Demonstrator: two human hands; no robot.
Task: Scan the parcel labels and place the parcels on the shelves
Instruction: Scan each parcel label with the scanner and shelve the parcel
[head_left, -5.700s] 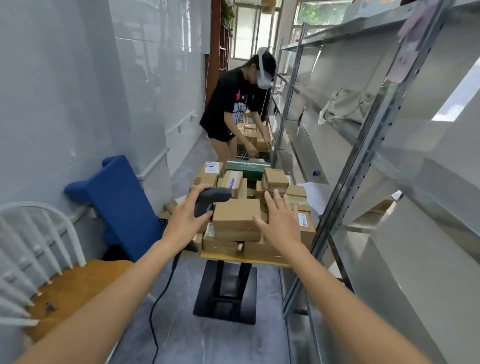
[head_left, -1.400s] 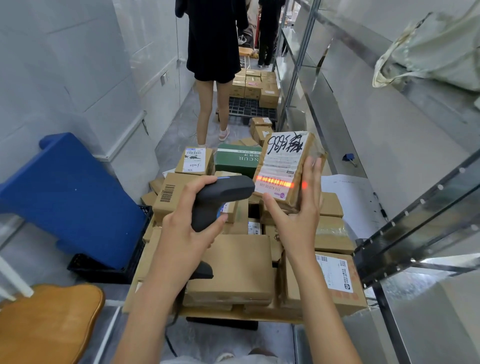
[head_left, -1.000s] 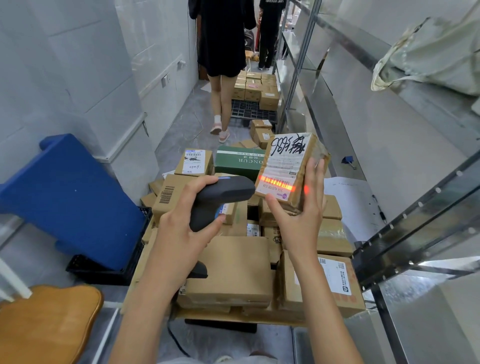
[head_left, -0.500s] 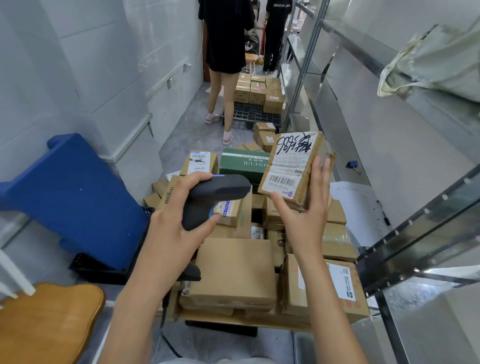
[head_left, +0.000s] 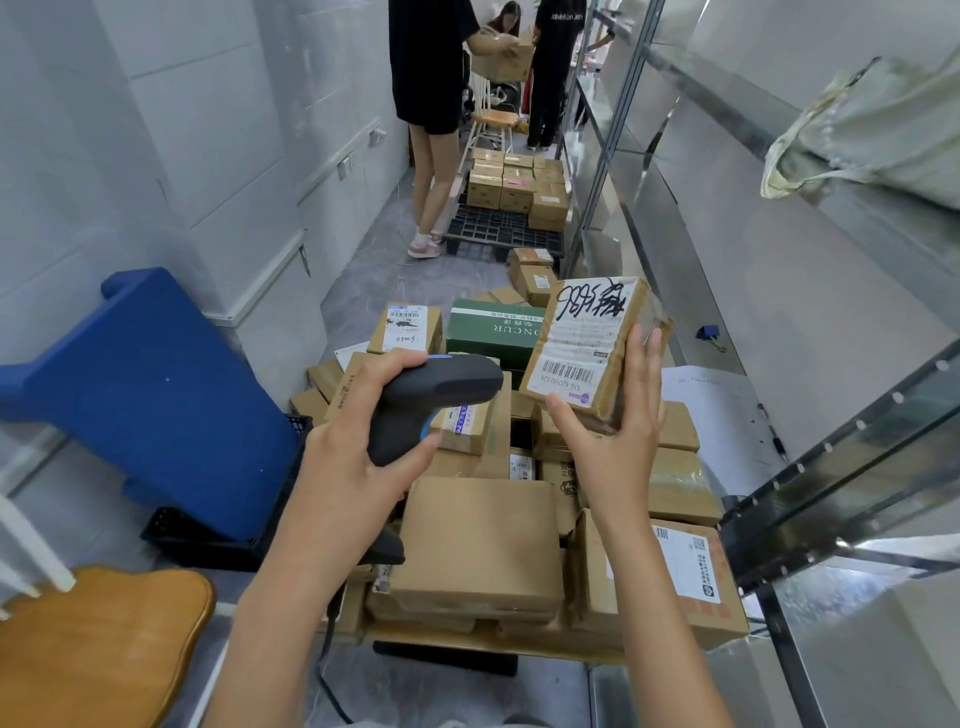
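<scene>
Scan line gone; parcel (head_left: 587, 348) in right hand (head_left: 613, 441)

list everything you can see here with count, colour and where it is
held parcel: one, brown with a white label, raised over the pile
barcode scanner: one, dark grey, left of the held parcel
parcel pile: many, brown cardboard, on the low table ahead
green box: one, dark green, far side of the pile
far parcel stack: many, brown, on a black pallet down the aisle
metal shelves: silver, along the right
cloth bag: one, pale, upper shelf
blue panel: one, leaning at the left wall
wooden chair seat: one, orange-brown, bottom left
left hand: grips the scanner
right hand: holds the parcel
</scene>
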